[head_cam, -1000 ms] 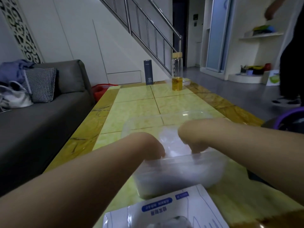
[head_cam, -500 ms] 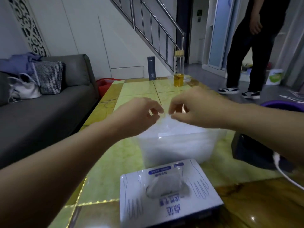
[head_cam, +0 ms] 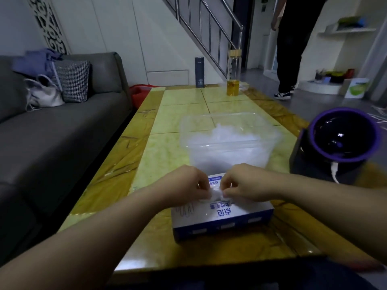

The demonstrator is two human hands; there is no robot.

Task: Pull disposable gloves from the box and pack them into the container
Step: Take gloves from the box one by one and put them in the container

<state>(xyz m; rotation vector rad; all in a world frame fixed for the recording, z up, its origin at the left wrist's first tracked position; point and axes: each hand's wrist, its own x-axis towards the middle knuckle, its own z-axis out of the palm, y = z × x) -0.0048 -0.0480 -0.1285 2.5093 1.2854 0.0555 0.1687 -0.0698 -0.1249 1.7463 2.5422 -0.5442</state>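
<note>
On yellow table (head_cam: pixel 180 114), near edge: blue-and-white glove box (head_cam: pixel 222 216). Over box top: left hand (head_cam: pixel 186 185) and right hand (head_cam: pixel 247 185), fingers curled, both pinching thin clear glove (head_cam: pixel 215 194) between them. Just behind box: clear plastic container (head_cam: pixel 228 147), crumpled gloves (head_cam: pixel 226 135) piled inside. At far end: glass bottle (head_cam: pixel 233 76).
</note>
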